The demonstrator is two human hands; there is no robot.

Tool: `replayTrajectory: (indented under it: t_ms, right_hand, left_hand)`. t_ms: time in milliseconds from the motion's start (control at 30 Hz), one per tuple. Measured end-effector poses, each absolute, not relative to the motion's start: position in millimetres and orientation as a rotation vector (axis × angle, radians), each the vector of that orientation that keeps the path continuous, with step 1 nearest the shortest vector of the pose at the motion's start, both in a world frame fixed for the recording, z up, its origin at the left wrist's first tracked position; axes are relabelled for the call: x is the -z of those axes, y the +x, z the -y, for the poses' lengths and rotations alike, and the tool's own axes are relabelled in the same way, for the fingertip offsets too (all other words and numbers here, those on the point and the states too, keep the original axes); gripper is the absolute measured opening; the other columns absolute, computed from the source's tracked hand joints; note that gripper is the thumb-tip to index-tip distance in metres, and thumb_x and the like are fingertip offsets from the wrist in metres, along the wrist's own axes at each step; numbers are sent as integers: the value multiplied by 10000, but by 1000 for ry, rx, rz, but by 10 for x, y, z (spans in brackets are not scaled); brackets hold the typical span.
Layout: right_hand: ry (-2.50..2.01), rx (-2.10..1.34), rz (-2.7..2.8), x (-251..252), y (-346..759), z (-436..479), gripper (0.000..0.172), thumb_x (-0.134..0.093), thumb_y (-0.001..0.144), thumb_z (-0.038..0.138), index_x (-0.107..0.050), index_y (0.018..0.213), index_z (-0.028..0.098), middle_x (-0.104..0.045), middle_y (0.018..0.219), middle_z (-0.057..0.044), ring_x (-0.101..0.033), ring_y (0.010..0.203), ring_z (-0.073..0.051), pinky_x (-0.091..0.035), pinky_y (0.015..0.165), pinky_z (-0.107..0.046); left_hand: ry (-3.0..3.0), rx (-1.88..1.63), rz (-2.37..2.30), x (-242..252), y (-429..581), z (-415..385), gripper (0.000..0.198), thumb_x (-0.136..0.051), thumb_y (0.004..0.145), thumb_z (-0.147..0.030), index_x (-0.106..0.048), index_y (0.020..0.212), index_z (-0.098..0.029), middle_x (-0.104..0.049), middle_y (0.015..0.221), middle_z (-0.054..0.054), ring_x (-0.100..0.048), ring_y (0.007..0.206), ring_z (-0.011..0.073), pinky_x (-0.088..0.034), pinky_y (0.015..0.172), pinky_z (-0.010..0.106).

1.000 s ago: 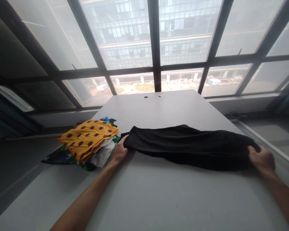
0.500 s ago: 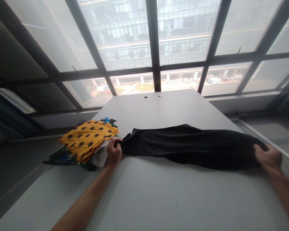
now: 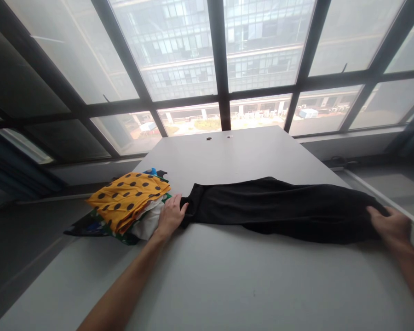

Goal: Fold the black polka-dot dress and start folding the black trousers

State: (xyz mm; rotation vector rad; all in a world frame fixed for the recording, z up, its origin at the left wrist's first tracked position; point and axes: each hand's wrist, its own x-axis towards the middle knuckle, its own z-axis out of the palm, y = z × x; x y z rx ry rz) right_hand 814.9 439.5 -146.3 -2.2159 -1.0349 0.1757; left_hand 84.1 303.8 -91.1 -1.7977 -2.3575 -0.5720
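Observation:
Black trousers (image 3: pixel 279 209) lie stretched sideways across the table, folded lengthwise, with slight wrinkles. At their left end, my left hand (image 3: pixel 171 214) rests with fingers extended and thumb apart, touching the cloth's edge. My right hand (image 3: pixel 393 226) grips the far right end, thumb on top and fingers hidden under the fabric. Just left of my left hand is a heap of folded clothes, topped by a yellow cloth with dark dots (image 3: pixel 129 197). A pale grey cloth (image 3: pixel 150 223) pokes out below it.
The white table (image 3: pixel 227 280) reaches toward large framed windows (image 3: pixel 258 55). Two small holes show near its far edge, one a dark cable hole (image 3: pixel 209 138). A dark curtain (image 3: pixel 14 170) hangs on the left. The heap overhangs the table's left edge.
My left hand has loosened its closed grip on the trousers' left end, and its fingers now lie extended. The right hand has shifted slightly right with its end of the trousers.

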Motion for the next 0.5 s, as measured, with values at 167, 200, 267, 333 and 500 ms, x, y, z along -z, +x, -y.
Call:
replayTrajectory:
  t_ms: [167,200,267,333,500]
  right_hand:
    - [-2151,-214,1037,1410,8094,-4360,253,-653,708,535,-635,804,302,-657,778,-150,-684,953,-455,-525,810,-536]
    - [-2135,-223,1037,1404,8083,-4354,236,-659,705,531,-602,773,313,-651,771,-146,-685,960,-453,-523,814,-536]
    - [-2126,-238,1023,1394,8062,-4346,238,-668,700,524,-540,731,326,-635,755,-135,-684,972,-454,-519,828,-538]
    - [-2123,-250,1014,1381,8045,-4339,260,-674,698,520,-497,713,329,-618,741,-121,-682,979,-457,-518,849,-548]
    - [-2065,-267,1084,1336,8002,-4292,249,-656,714,507,-504,745,312,-593,729,-96,-674,918,-434,-516,846,-536]
  left_hand:
    - [-2030,724,2394,1162,721,-3246,558,-578,932,-447,-595,1387,-125,-547,1520,250,-438,1484,376,-312,1211,562]
    - [-2041,785,2404,1151,724,-3293,565,-623,897,-453,-608,1361,-131,-564,1499,255,-453,1472,384,-323,1203,564]
    - [-2073,914,2430,1069,764,-3389,581,-702,814,-431,-628,1318,-151,-634,1421,234,-535,1396,389,-377,1168,550]
    - [-2172,1075,2451,950,845,-3473,619,-751,735,-398,-643,1304,-179,-717,1293,169,-647,1248,364,-453,1112,505]
    - [-2256,1744,2487,729,1098,-3539,756,-835,608,-379,-668,1317,-177,-763,1076,65,-725,1032,312,-545,1006,445]
